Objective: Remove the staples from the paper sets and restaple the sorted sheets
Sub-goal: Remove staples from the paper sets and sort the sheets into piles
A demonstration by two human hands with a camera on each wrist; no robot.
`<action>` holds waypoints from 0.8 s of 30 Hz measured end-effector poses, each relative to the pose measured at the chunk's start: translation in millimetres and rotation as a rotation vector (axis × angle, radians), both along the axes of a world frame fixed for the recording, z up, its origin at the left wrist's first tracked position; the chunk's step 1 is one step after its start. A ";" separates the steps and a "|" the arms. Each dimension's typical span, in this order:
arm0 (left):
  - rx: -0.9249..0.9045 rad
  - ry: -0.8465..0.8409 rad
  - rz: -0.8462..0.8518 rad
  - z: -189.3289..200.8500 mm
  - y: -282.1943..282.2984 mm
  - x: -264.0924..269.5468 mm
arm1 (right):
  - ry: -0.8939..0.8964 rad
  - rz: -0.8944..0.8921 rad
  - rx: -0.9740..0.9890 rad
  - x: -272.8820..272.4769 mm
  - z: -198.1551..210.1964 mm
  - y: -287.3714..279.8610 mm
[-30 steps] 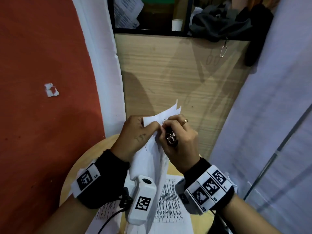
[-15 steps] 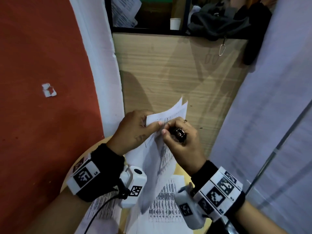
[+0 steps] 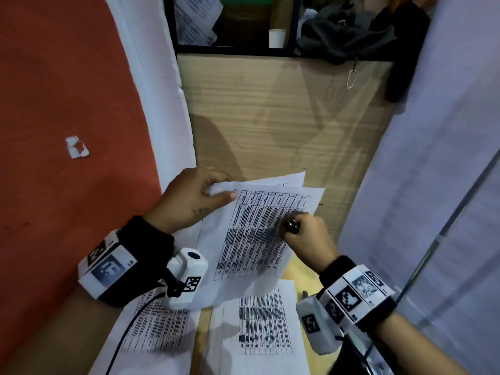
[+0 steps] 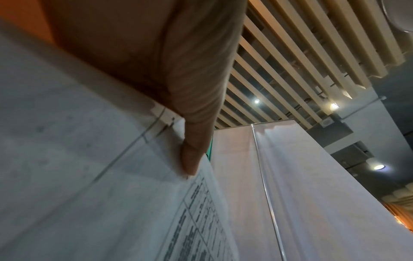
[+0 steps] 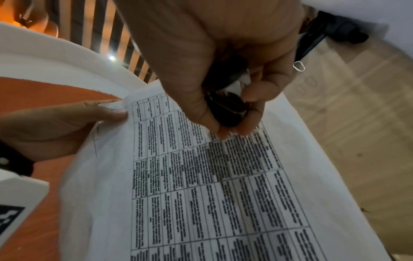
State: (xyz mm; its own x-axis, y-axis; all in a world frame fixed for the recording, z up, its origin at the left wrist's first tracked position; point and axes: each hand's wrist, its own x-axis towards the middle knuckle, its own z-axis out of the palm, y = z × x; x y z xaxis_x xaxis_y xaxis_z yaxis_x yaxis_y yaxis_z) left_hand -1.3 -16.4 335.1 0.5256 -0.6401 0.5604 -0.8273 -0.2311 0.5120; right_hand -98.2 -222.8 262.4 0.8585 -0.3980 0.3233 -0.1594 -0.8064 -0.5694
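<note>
Above the round wooden table [image 3: 293, 274], a printed paper set [image 3: 259, 231] is held up off the surface, its long axis running from the near left edge up toward the wooden panel [image 3: 270, 117] behind. Its top left corner is pinched between the thumb and fingers of the left hand [image 3: 189, 198], with the thumb laid flat along the top sheet. A small dark tool [image 5: 225, 109], seemingly a staple remover, is enclosed by the curled fingers of the right hand [image 3: 305, 234], whose fingertips are pressed against the sheet's right half. Two further printed sheets [image 3: 265, 326] are lain flat on the table below. Open room is left to the right, toward the white curtain [image 3: 433, 185]; the red wall [image 3: 54, 131] stands near on the left.
</note>
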 end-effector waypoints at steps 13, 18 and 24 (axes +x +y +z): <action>-0.005 0.015 -0.017 -0.6 2.9 6.2 | -0.383 0.191 -0.229 -5.4 47.9 2.3; 0.068 -0.102 0.119 4.5 -0.2 1.7 | -0.344 0.143 -0.291 -5.1 57.1 6.6; 0.177 -0.314 0.185 17.0 -20.4 -12.3 | -0.334 0.173 -0.280 -9.7 65.8 12.7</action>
State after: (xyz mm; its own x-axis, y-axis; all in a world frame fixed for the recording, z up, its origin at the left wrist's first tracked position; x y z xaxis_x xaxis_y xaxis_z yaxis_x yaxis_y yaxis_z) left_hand -13.6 -36.9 352.1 0.4615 -0.6517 0.6019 -0.8735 -0.4525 0.1797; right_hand -107.9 -210.2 328.2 0.7354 -0.1157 0.6677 0.1461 -0.9351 -0.3229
